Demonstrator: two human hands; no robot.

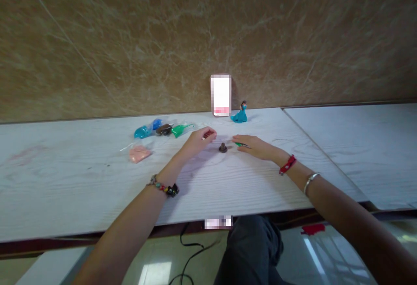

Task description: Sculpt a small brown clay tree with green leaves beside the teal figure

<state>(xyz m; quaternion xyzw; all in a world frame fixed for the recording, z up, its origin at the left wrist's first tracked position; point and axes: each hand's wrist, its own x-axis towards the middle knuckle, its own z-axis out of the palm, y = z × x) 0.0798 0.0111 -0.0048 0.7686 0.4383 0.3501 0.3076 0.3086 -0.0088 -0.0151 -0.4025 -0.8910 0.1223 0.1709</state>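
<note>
The white tabletop (182, 198) is cut off at both sides. Over it, the left hand (200, 139) and right hand (256, 146) are held apart; the left fingers are curled, and whether anything is enclosed cannot be told. An upright panel (220, 94) is masked by pixelation. Beside it, a blue-dressed figurine (240, 116) is placed. A brown piece (223, 148) is set on the tabletop between the hands. A green object (239, 144) is partly hidden by the right hand; whether it is gripped cannot be told.

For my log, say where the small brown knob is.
Just right of centre in the head view, the small brown knob stands on the table between the left hand and right hand.
</note>
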